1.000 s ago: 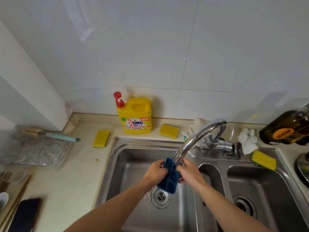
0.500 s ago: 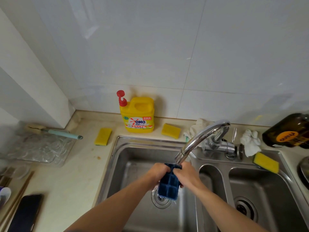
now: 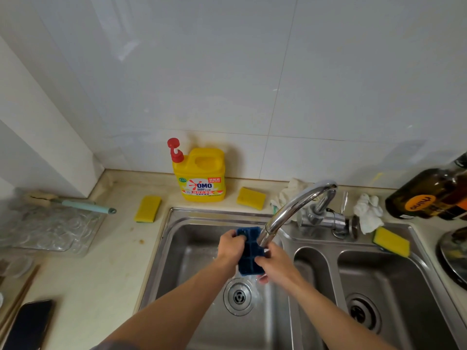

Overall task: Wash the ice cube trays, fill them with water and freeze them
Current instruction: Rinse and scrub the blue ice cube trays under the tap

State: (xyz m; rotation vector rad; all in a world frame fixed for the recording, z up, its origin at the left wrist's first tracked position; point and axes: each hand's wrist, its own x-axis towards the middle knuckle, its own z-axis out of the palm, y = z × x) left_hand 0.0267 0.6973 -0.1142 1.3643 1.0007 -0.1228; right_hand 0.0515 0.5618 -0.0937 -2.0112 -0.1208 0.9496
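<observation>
**A:** How many of each thing?

**B:** One ice cube tray, held between the left hand and the right hand. There are three yellow sponges: one far out to the left of the left hand, one beyond both hands, and one well off to the right of the right hand. Two white cloths lie past the right hand. There is one faucet, one yellow detergent jug beyond the left hand, and a sink with two basins and two drains, one of them just below the hands.

**A:** What differs from half a second ago?

**B:** The tray sits higher. Then it hung wholly below the spout, with both hands at its top end. Now its far end reaches past the spout tip and above the left hand, and the right hand has slid down to the near end.

**A:** And the hands?

**B:** Both grip it. The left is curled round the left edge with its thumb on the far end. The right is clasped round the right edge near the bottom.

**A:** How does the tray look?

**B:** It is dark blue, with square cells two across and its open side facing up. It is over the left basin, directly under the spout, and water spills from its near end.
</observation>
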